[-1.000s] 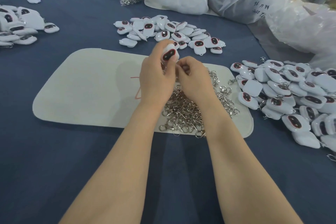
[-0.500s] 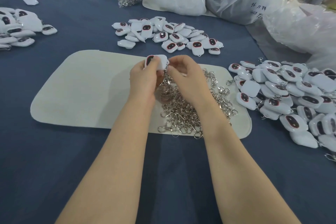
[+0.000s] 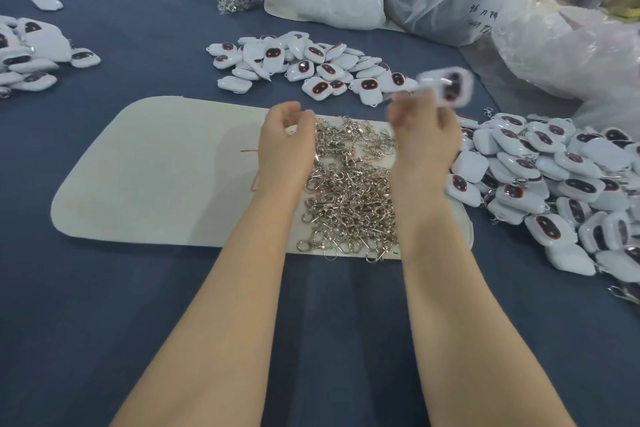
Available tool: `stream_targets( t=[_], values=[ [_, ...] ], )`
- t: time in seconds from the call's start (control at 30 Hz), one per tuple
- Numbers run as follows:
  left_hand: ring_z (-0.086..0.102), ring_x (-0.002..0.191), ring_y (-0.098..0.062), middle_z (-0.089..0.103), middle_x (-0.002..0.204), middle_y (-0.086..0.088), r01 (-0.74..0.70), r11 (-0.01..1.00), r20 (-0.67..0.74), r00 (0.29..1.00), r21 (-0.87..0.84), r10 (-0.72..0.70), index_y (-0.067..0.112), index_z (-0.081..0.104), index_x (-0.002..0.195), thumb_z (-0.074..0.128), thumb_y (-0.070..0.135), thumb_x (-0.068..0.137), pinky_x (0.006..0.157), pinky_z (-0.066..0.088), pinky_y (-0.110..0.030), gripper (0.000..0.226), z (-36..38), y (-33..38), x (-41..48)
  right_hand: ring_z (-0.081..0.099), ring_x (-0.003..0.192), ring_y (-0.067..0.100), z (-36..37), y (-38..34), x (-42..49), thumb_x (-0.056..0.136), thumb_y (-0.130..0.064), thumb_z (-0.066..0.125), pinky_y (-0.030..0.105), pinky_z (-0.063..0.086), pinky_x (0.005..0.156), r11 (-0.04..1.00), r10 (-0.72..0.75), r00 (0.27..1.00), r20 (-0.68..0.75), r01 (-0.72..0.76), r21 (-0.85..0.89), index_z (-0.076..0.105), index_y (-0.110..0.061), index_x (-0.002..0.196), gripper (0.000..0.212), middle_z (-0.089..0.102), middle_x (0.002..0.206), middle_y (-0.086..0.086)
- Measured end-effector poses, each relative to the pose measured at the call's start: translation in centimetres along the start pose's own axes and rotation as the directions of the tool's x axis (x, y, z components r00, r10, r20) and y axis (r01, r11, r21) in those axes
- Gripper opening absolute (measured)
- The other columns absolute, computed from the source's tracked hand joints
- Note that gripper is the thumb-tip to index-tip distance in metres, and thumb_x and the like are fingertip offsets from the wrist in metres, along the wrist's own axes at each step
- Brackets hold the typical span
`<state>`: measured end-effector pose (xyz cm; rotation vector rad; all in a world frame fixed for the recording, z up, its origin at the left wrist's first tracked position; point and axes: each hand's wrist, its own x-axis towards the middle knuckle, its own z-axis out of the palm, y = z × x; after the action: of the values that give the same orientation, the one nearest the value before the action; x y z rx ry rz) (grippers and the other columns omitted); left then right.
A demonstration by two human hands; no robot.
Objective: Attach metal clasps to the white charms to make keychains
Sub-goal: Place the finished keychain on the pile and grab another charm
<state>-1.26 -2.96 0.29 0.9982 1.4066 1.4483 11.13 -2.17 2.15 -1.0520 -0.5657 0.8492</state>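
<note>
Since half a second back the hands have been parted: the charm (image 3: 446, 85) has been carried off the middle of the mat (image 3: 156, 177), up and to the right, above the gap between the far pile (image 3: 311, 62) and the right pile (image 3: 554, 184). It is motion-blurred, just beyond the right hand (image 3: 426, 139) - whether it is pinched, hung by a clasp or already let go cannot be told. The right fingers are smeared and their state cannot be read. The left hand (image 3: 285, 146) is left low over the clasps (image 3: 349, 194), fingers loosely curled. A pale glint shows under them, but a grip cannot be confirmed.

Handling, as judged: the charm is taken for a light, rigid plastic shell with a glossy, likely slippery face - best pinched by the edges, loop corner left free. The clasps are small, stiff and prone to tangling in the heap. One should be picked by its ring end and teased clear so neighbours are not dragged. Little force is called for, and drops look harmless.
</note>
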Motion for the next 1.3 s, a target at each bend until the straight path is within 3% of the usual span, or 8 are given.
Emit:
stream_targets(
  t=[0.1,0.23,0.4,0.57,0.83,0.97,1.13,1.3],
  values=[
    [0.062,0.097,-0.012,0.059,0.12,0.001,0.046,0.999,-0.049,0.998,-0.013,-0.047,0.024,0.052,0.109,0.049,0.022,0.094,0.08,0.051,-0.028,0.016,-0.1,-0.3,0.3,0.07,0.087,0.017,-1.1,-0.6,0.8,0.097,-0.022,0.055,0.024,0.057,0.081,0.922,0.106,0.994,-0.032,-0.087,0.377,0.051,0.001,0.118,0.031,0.066,0.103,0.014],
    [0.061,0.103,-0.016,0.059,0.121,-0.001,0.058,0.997,-0.09,0.994,-0.041,-0.062,0.024,0.052,0.106,0.047,0.02,0.094,0.08,0.05,-0.03,0.014,0.0,-0.4,0.3,0.068,0.084,0.012,0.4,1.2,-0.5,0.093,-0.01,0.056,0.021,0.056,0.077,0.991,0.065,0.998,0.005,-0.064,-0.114,0.049,-0.006,0.127,0.035,0.066,0.105,0.007],
    [0.06,0.107,-0.023,0.061,0.116,-0.006,0.088,0.99,-0.213,0.971,-0.111,-0.11,0.021,0.053,0.101,0.048,0.016,0.092,0.097,0.047,-0.044,0.011,-0.1,-0.4,0.6,0.052,0.116,0.015,3.8,2.7,0.2,0.094,-0.019,0.048,0.027,0.039,0.098,0.567,-0.028,0.928,0.372,0.321,-0.758,0.054,-0.019,0.131,0.037,0.058,0.129,0.0],
    [0.05,0.08,0.01,0.054,0.108,0.008,0.007,0.998,-0.263,0.964,-0.057,-0.022,0.016,0.055,0.113,0.044,0.014,0.095,0.065,0.035,0.002,0.021,0.4,-0.7,0.1,0.039,0.131,0.032,7.6,5.8,2.5,0.095,-0.028,0.045,0.043,0.028,0.112,0.259,0.114,0.902,0.417,0.378,-0.889,0.048,-0.032,0.137,0.042,0.046,0.142,0.012],
    [0.048,0.084,0.01,0.054,0.115,0.007,0.054,0.997,-0.276,0.959,-0.052,-0.066,0.019,0.054,0.11,0.043,0.012,0.094,0.065,0.03,0.008,0.021,0.6,-0.8,0.4,0.011,0.144,0.031,10.5,8.0,4.9,0.098,-0.034,0.038,0.059,0.004,0.114,0.058,0.178,0.916,0.36,0.355,-0.933,0.053,-0.029,0.132,0.038,0.018,0.156,0.004],
    [0.052,0.095,-0.005,0.055,0.119,0.002,0.053,0.997,-0.251,0.966,-0.052,-0.064,0.021,0.053,0.108,0.044,0.01,0.092,0.088,0.043,-0.022,0.021,0.7,-0.8,0.2,0.025,0.134,0.03,10.7,8.6,4.8,0.096,-0.028,0.043,0.047,0.018,0.11,0.075,0.034,0.948,0.317,0.314,-0.946,0.059,-0.023,0.125,0.033,0.032,0.144,0.006],
    [0.055,0.102,-0.014,0.054,0.12,0.001,0.039,0.997,-0.251,0.966,-0.073,-0.057,0.023,0.051,0.106,0.044,0.011,0.091,0.087,0.046,-0.026,0.021,0.8,-0.9,0.3,0.036,0.128,0.026,10.4,7.2,4.3,0.091,-0.016,0.045,0.044,0.024,0.107,0.082,0.067,0.943,0.325,0.32,-0.944,0.062,-0.025,0.122,0.036,0.047,0.135,0.005],
    [0.049,0.117,-0.01,0.053,0.129,0.001,-0.034,0.999,-0.221,0.975,-0.033,0.025,0.012,0.049,0.128,0.047,0.019,0.096,0.096,0.038,-0.023,0.033,1.0,-0.6,-0.1,0.057,0.069,0.012,7.9,2.4,2.8,0.085,-0.005,0.047,0.024,0.046,0.067,0.616,0.108,0.886,0.451,0.296,-0.73,0.07,-0.026,0.082,0.031,0.064,0.08,-0.003]
  ],
)
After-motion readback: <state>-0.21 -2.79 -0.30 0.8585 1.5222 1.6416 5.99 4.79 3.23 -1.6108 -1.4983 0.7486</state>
